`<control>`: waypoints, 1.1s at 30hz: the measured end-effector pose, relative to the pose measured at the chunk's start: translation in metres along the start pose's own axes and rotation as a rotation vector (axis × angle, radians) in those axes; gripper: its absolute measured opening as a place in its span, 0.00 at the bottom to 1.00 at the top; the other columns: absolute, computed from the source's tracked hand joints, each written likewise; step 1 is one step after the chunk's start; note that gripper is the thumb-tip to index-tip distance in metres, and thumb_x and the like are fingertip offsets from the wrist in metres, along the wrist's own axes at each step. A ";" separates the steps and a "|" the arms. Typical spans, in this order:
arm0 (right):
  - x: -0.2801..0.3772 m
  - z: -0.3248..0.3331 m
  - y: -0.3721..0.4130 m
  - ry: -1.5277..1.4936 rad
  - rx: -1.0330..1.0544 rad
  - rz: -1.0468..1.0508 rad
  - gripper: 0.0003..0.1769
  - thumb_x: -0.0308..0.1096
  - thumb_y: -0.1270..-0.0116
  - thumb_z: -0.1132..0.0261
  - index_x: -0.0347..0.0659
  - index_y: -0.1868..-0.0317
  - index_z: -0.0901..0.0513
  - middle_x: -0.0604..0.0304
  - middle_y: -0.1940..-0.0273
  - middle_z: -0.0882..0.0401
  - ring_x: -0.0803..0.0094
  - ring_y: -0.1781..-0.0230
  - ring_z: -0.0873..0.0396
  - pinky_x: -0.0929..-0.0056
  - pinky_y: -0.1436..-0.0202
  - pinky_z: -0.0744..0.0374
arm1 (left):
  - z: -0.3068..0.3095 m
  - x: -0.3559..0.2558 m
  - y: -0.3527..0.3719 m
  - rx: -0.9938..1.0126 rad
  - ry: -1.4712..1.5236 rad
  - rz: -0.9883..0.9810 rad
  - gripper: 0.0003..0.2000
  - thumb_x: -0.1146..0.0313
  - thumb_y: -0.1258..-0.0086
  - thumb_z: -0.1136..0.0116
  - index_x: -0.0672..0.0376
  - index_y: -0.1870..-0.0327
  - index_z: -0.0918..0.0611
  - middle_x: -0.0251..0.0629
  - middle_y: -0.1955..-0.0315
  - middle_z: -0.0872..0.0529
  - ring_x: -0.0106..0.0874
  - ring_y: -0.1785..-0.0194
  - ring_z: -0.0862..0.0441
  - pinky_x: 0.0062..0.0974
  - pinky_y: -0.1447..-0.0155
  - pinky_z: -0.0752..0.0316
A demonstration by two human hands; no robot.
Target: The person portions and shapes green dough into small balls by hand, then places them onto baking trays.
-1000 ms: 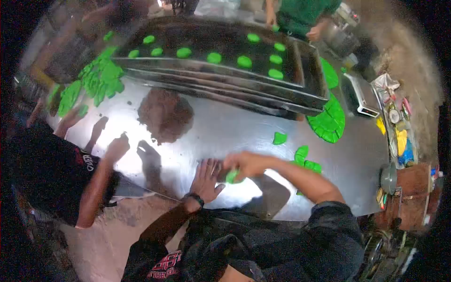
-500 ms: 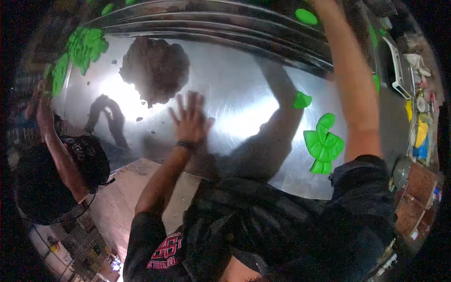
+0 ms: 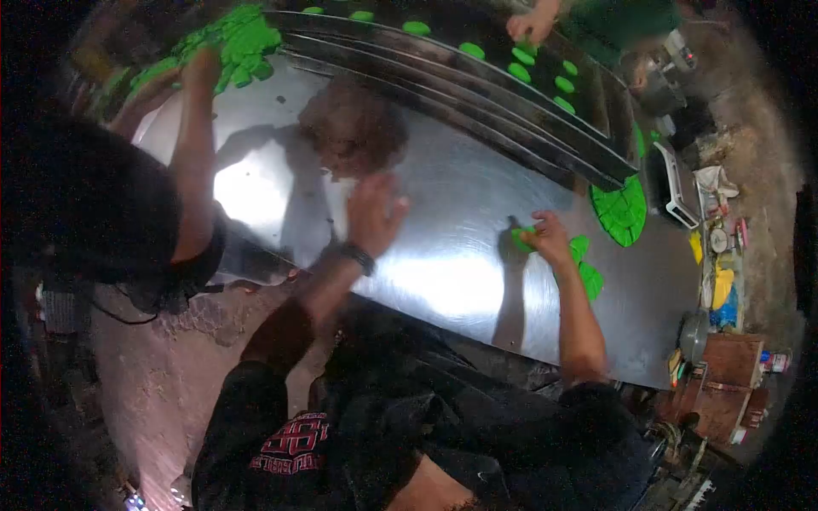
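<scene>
My left hand [image 3: 372,213] is over the shiny metal table [image 3: 443,196], fingers stretched out and slightly blurred, holding nothing. Just beyond its fingertips lies a flat, ragged brown mass [image 3: 354,128]. Farther right, my right hand [image 3: 548,236] has its fingers closed on a small green dough-like piece [image 3: 521,239] at the table surface. Close by that hand, partly behind my forearm, are more green dough-like pieces [image 3: 590,279].
At left, a co-worker's hand [image 3: 201,70] touches a green heap [image 3: 247,43]. Another person's hand [image 3: 530,27] is at green ovals [image 3: 520,71] on a dark raised surface. A green scored disc [image 3: 619,211] and a white-framed device [image 3: 677,183] sit at right.
My right hand has come down from the far edge to the small green piece and gripped it. My left hand has shifted slightly. The view has turned, bringing another person's hand into sight.
</scene>
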State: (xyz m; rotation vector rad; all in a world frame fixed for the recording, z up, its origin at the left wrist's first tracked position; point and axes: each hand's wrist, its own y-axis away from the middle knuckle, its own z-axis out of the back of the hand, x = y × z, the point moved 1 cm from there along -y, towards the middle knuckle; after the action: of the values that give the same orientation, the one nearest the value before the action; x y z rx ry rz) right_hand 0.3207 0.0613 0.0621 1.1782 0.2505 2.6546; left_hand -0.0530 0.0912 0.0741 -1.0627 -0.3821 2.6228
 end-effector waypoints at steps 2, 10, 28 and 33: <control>0.049 -0.041 0.041 -0.465 0.042 -0.070 0.19 0.35 0.41 0.34 0.40 0.50 0.26 0.56 0.59 0.23 0.68 0.63 0.22 0.69 0.66 0.21 | -0.004 -0.029 0.027 -0.044 0.227 -0.022 0.23 0.56 0.34 0.46 0.59 0.42 0.29 0.45 0.49 0.24 0.41 0.42 0.31 0.39 0.39 0.37; 0.181 -0.163 0.140 -1.270 0.075 -0.070 0.13 0.26 0.38 0.38 0.39 0.53 0.28 0.61 0.61 0.26 0.71 0.62 0.25 0.72 0.60 0.23 | 0.012 -0.046 0.092 -0.110 0.976 0.338 0.12 0.63 0.35 0.41 0.63 0.60 0.24 0.36 0.66 0.21 0.27 0.62 0.23 0.25 0.59 0.27; 0.062 -0.128 0.073 0.370 0.183 1.035 0.22 0.41 0.47 0.35 0.39 0.52 0.22 0.51 0.49 0.24 0.52 0.49 0.28 0.55 0.40 0.34 | -0.042 -0.033 0.106 0.002 -0.331 0.185 0.21 0.52 0.39 0.47 0.53 0.49 0.21 0.44 0.39 0.34 0.46 0.38 0.39 0.49 0.39 0.41; 0.089 -0.135 -0.048 -0.037 0.472 0.643 0.10 0.36 0.36 0.40 0.37 0.65 0.18 0.62 0.69 0.20 0.80 0.68 0.26 0.76 0.65 0.26 | -0.068 -0.049 0.122 -0.109 -0.138 0.161 0.13 0.64 0.44 0.39 0.54 0.58 0.18 0.40 0.46 0.25 0.42 0.40 0.33 0.45 0.40 0.37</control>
State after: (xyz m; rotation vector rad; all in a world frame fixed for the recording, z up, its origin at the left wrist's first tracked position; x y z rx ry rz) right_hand 0.1687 0.1225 0.0239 1.6806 0.6083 3.2260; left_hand 0.0089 -0.0295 0.0162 -0.9859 -0.4947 2.8573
